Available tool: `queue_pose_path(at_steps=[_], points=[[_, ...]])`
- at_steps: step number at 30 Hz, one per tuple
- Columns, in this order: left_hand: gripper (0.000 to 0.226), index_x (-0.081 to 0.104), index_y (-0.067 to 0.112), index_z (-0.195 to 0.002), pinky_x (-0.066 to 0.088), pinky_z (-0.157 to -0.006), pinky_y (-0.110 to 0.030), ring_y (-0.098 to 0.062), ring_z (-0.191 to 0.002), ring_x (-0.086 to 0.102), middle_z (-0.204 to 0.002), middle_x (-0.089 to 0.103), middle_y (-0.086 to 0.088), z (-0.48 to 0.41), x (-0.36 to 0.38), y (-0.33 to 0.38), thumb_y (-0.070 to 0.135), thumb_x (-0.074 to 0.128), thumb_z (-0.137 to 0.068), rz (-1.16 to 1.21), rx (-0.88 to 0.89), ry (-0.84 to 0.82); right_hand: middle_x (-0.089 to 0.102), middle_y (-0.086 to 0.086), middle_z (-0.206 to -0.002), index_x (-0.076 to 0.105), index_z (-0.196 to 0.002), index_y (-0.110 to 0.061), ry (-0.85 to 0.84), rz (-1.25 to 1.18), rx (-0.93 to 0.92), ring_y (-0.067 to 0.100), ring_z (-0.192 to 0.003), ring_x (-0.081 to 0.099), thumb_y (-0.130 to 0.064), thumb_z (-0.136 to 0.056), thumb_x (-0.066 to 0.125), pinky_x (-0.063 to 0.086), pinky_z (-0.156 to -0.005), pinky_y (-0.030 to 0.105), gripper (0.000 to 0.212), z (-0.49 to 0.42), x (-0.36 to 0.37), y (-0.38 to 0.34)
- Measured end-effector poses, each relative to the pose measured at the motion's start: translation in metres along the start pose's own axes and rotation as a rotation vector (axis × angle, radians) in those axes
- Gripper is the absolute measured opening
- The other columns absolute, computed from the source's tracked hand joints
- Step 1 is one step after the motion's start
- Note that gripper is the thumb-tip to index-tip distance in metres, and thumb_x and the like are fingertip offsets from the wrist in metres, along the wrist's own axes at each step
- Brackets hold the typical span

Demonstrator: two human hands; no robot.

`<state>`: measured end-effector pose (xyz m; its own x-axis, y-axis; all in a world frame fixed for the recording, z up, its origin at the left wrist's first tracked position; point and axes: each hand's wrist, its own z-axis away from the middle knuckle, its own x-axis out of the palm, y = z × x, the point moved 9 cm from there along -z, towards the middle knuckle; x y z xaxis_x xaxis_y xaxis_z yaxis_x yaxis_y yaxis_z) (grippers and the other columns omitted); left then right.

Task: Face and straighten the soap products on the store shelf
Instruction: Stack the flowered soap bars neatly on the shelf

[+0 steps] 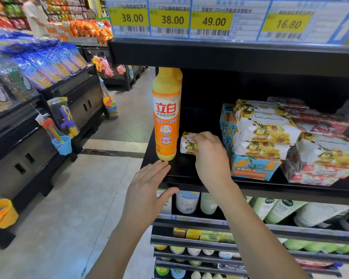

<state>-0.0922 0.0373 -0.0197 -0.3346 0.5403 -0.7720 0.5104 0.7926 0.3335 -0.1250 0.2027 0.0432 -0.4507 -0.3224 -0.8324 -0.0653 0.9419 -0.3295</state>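
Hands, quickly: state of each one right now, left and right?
Left hand: open, fingers straight, at the shelf edge below the orange bottle.
Right hand: gripping the small floral soap bar.

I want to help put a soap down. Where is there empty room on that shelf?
Bare shelf lies between the orange bottle and the stacked soap packs, behind and in front of the small soap the right hand holds. Right of that, packs sit piled tight: crowded.
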Motion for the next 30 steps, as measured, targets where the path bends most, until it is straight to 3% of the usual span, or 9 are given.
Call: queue_pose_path(at_steps=[4, 11, 16, 20, 23, 25, 28, 30], points=[[0.061, 0.07, 0.014, -0.129, 0.038, -0.103, -0.045, -0.031, -0.121, 0.067, -0.133, 0.069, -0.005, 0.0, 0.0, 0.001, 0.051, 0.066, -0.081, -0.027, 0.001, -0.004, 0.055, 0.013, -0.135, 0.059, -0.137, -0.006, -0.067, 0.077, 0.08, 0.034, -0.123, 0.053, 0.013, -0.09, 0.057, 0.049, -0.092, 0.039, 0.051, -0.027, 0.004, 0.002], [0.06, 0.071, 0.015, -0.128, 0.038, -0.102, -0.044, -0.03, -0.119, 0.068, -0.132, 0.069, -0.004, -0.001, -0.001, 0.002, 0.05, 0.068, -0.08, -0.03, 0.001, 0.0, 0.054, 0.018, -0.132, 0.061, -0.126, -0.002, -0.065, 0.114, 0.166, 0.041, -0.115, 0.058, 0.013, -0.092, 0.051, 0.05, -0.082, 0.042, 0.038, -0.054, 0.01, 0.008], [0.06, 0.071, 0.016, -0.127, 0.036, -0.101, -0.045, -0.029, -0.118, 0.068, -0.131, 0.07, -0.003, -0.001, -0.004, 0.004, 0.052, 0.066, -0.08, -0.048, 0.003, 0.011, 0.052, 0.019, -0.135, 0.059, -0.129, -0.002, -0.079, 0.081, 0.187, 0.042, -0.119, 0.057, 0.013, -0.092, 0.051, 0.051, -0.087, 0.043, 0.041, -0.06, 0.013, 0.01], [0.06, 0.071, 0.016, -0.128, 0.036, -0.101, -0.045, -0.03, -0.119, 0.068, -0.132, 0.069, -0.003, 0.0, -0.004, 0.004, 0.051, 0.067, -0.079, -0.034, -0.012, -0.002, 0.051, 0.017, -0.141, 0.053, -0.142, -0.008, -0.059, 0.004, 0.178, 0.038, -0.126, 0.053, 0.011, -0.09, 0.056, 0.051, -0.096, 0.045, 0.056, -0.046, 0.009, 0.009], [0.061, 0.071, 0.015, -0.128, 0.036, -0.101, -0.045, -0.031, -0.12, 0.067, -0.132, 0.069, -0.004, 0.0, -0.003, 0.004, 0.051, 0.066, -0.079, -0.02, -0.014, -0.013, 0.055, 0.014, -0.14, 0.055, -0.143, -0.009, 0.015, -0.139, 0.079, 0.035, -0.125, 0.057, 0.01, -0.09, 0.06, 0.052, -0.1, 0.045, 0.057, -0.024, -0.012, -0.002], [0.061, 0.07, 0.015, -0.129, 0.037, -0.102, -0.044, -0.032, -0.121, 0.066, -0.134, 0.068, -0.005, 0.0, -0.002, 0.004, 0.05, 0.066, -0.08, 0.0, -0.019, -0.025, 0.06, 0.01, -0.137, 0.061, -0.137, -0.009, 0.067, -0.217, -0.024, 0.027, -0.124, 0.059, 0.005, -0.092, 0.064, 0.048, -0.105, 0.033, 0.048, -0.004, -0.036, -0.014], [0.06, 0.07, 0.014, -0.129, 0.038, -0.102, -0.043, -0.032, -0.121, 0.066, -0.134, 0.068, -0.005, 0.0, -0.001, 0.005, 0.049, 0.067, -0.08, 0.002, -0.019, -0.035, 0.065, 0.002, -0.131, 0.066, -0.131, -0.012, 0.137, -0.282, -0.108, 0.013, -0.12, 0.058, -0.001, -0.094, 0.067, 0.031, -0.103, 0.005, 0.039, 0.024, -0.081, -0.022], [0.06, 0.071, 0.013, -0.128, 0.039, -0.102, -0.044, -0.033, -0.12, 0.066, -0.133, 0.068, -0.005, 0.0, -0.002, 0.005, 0.048, 0.067, -0.08, 0.003, -0.017, -0.035, 0.068, 0.001, -0.124, 0.069, -0.125, -0.011, 0.217, -0.295, -0.155, 0.005, -0.113, 0.057, -0.001, -0.092, 0.071, 0.027, -0.099, -0.003, 0.035, 0.037, -0.112, -0.02]])
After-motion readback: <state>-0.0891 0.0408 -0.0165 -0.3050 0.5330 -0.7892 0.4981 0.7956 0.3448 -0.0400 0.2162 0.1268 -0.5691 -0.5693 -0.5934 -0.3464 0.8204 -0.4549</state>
